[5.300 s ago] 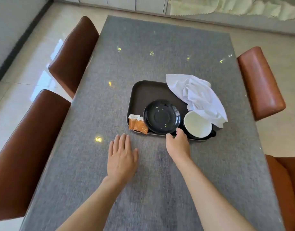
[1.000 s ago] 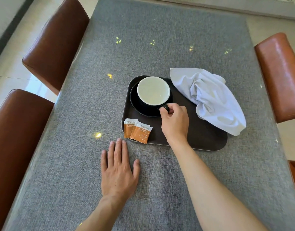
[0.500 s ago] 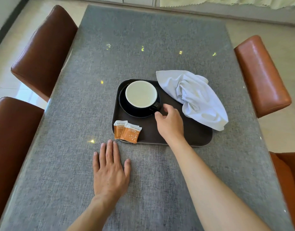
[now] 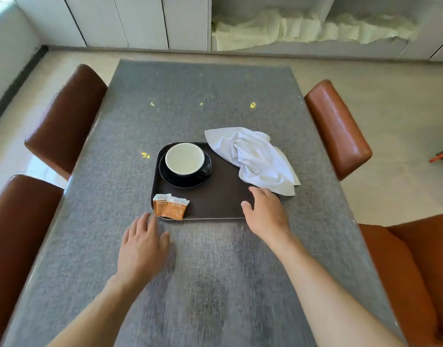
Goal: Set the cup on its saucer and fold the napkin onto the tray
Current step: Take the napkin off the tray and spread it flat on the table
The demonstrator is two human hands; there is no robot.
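Note:
A black cup with a cream-white inside stands upright on its black saucer in the far left corner of the dark brown tray. A crumpled white napkin lies over the tray's far right corner, partly hanging onto the table. My right hand hovers over the tray's near right corner, fingers apart, holding nothing, fingertips just short of the napkin. My left hand rests palm-down on the table just in front of the tray's near left corner, empty.
Two orange sachets lie at the tray's near left corner. The grey table has brown leather chairs on both sides: two on the left, two on the right.
My right hand has let go of the cup's handle and moved right toward the napkin. The cup stays on the saucer. My left hand edged closer to the tray.

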